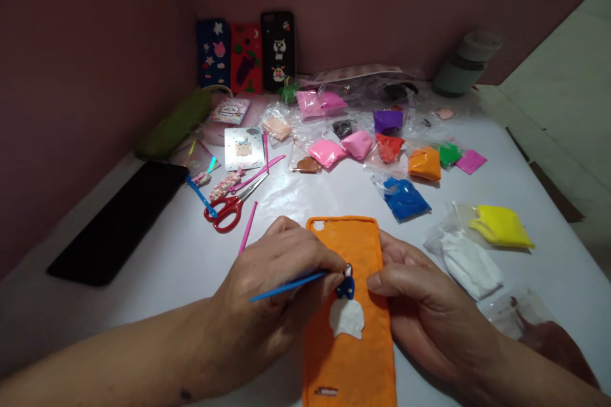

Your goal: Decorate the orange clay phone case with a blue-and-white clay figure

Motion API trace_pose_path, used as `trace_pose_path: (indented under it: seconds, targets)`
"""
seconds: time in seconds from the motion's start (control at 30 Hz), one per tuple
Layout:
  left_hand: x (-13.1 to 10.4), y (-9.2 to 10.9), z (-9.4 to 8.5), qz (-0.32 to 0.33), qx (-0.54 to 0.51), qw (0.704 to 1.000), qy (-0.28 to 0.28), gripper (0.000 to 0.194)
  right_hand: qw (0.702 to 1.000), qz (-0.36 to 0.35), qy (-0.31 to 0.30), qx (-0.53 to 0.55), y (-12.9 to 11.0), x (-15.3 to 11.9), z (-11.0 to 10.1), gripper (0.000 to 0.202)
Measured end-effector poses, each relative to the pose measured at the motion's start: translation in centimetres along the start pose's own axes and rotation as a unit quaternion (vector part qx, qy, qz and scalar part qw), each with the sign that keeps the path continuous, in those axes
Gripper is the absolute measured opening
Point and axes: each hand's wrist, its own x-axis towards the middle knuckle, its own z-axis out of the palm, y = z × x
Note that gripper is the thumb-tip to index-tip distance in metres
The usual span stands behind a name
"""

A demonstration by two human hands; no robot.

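Note:
My left hand [286, 273] pinches a thin blue modelling tool [286, 286], its working end at the small figure on the case. An orange clay-covered phone case [346, 362] lies upright in front of me, its right edge gripped by my right hand [424, 299], thumb on the face. On the case sit a white cat-head-shaped clay piece [347, 318] and, above it, a blue clay piece [345, 288] with white dots. A small white bit above the blue is partly covered by my left fingertips.
Red-handled scissors [226, 213], a pink tool [247, 227] and a black phone [124, 222] lie to the left. Bagged clay, including blue [405, 198], yellow [503, 226] and white [470, 265], spreads across the right. Decorated cases [278, 51] lean on the wall; a bottle [463, 67] stands back right.

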Motion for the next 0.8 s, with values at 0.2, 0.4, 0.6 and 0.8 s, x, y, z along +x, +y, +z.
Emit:
trace_pose_path:
  seconds: [0.2, 0.4, 0.6, 0.8]
  targets:
    - [0.13, 0.14, -0.20, 0.003, 0.004, 1.000, 0.004, 0.019, 1.000, -0.004, -0.010, 0.014, 0.06, 0.11, -0.07, 0.047]
    - [-0.17, 0.00, -0.34, 0.005, 0.005, 1.000, 0.006, 0.017, 0.999, -0.009, -0.021, 0.029, 0.13, -0.12, -0.15, 0.049]
    - [0.10, -0.02, -0.09, 0.003, 0.005, 1.000, 0.002, 0.020, 0.999, -0.012, -0.019, 0.027, 0.01, 0.03, -0.11, 0.049]
    - [0.17, -0.08, 0.26, 0.003, 0.000, 1.000, 0.006, 0.021, 1.000, -0.007, -0.011, 0.017, 0.06, -0.25, -0.05, 0.049]
